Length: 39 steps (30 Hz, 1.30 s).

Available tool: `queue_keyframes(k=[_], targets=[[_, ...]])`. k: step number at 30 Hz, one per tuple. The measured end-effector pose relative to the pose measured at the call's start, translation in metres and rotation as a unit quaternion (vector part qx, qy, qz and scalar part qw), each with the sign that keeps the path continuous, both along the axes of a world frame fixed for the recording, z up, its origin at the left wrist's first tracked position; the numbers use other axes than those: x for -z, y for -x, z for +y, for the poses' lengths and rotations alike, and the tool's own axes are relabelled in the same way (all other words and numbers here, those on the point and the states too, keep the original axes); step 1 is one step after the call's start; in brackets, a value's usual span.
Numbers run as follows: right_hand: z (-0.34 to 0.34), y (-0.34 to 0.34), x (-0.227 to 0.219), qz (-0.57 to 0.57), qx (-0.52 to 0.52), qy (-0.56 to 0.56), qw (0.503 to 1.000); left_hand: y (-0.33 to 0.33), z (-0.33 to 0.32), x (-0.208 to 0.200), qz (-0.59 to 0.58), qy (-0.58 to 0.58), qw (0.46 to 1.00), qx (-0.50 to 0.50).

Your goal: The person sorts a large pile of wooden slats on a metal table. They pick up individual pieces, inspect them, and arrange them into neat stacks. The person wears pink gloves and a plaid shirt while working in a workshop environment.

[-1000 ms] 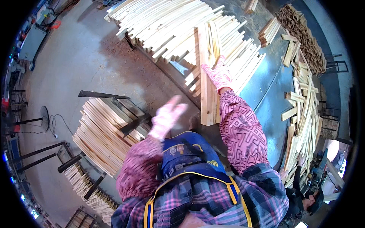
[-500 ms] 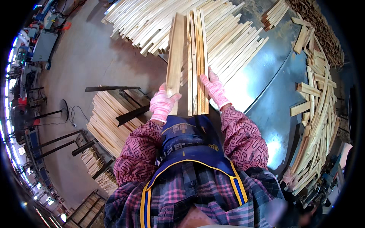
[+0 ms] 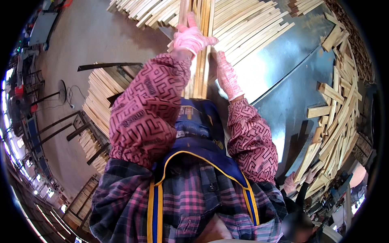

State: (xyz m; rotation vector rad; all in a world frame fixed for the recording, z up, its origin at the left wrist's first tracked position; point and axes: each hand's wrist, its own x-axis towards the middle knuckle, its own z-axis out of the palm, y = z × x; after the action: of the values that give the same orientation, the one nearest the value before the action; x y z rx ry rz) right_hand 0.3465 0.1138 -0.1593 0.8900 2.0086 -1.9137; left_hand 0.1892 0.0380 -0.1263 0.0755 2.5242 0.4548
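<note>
Several long, pale wooden strips (image 3: pixel 200 79) lie side by side in front of me, their near ends close to my blue apron. Across the top of them rests my left hand (image 3: pixel 193 39), in a pink-and-white glove, with fingers and thumb spread. My right hand (image 3: pixel 228 77), gloved the same way, is just beyond the strips' right edge. Its fingers are stretched out, pointing away from me; whether they touch the wood is hard to tell. Beyond both hands, a broad row of similar strips (image 3: pixel 251 30) covers the far part of the metal table (image 3: pixel 269 87).
A loose pile of wooden pieces (image 3: pixel 338 117) runs along the right side, where another person's gloved hands (image 3: pixel 290 183) reach in. To the left, stacked strips (image 3: pixel 97 99) sit by dark metal bars (image 3: pixel 107 66). A standing fan (image 3: pixel 62 91) is farther left.
My left hand has let go of the board's left side and moved up and right, over the strips. The strips now lie closer together. My right hand has come slightly lower.
</note>
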Motion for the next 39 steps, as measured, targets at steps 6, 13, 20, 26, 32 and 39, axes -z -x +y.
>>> queue_keyframes(k=[6, 13, 20, 26, 32, 39], targets=[[-0.02, 0.011, -0.02, 0.026, 0.109, 0.191, 0.975, 0.022, -0.026, -0.006, 0.0, -0.063, 0.998, 0.017], [0.002, -0.085, -0.002, 0.077, 0.172, 0.176, 0.966, 0.018, -0.205, -0.011, -0.164, -0.635, 0.717, -0.236], [0.022, -0.11, 0.014, -0.102, 0.118, 0.237, 0.959, -0.078, -0.381, -0.078, 0.075, -0.573, 0.762, -0.293], [-0.011, -0.101, -0.014, -0.119, 0.007, 0.225, 0.967, -0.099, -0.476, 0.009, 0.186, 0.059, 0.866, -0.461], [-0.019, -0.131, 0.004, -0.18, -0.007, 0.185, 0.966, -0.069, -0.474, 0.168, -0.038, 0.004, 0.882, -0.47], [-0.007, -0.109, -0.056, -0.193, -0.302, -0.108, 0.927, -0.1, -0.413, 0.169, -0.004, -0.327, 0.727, -0.604]])
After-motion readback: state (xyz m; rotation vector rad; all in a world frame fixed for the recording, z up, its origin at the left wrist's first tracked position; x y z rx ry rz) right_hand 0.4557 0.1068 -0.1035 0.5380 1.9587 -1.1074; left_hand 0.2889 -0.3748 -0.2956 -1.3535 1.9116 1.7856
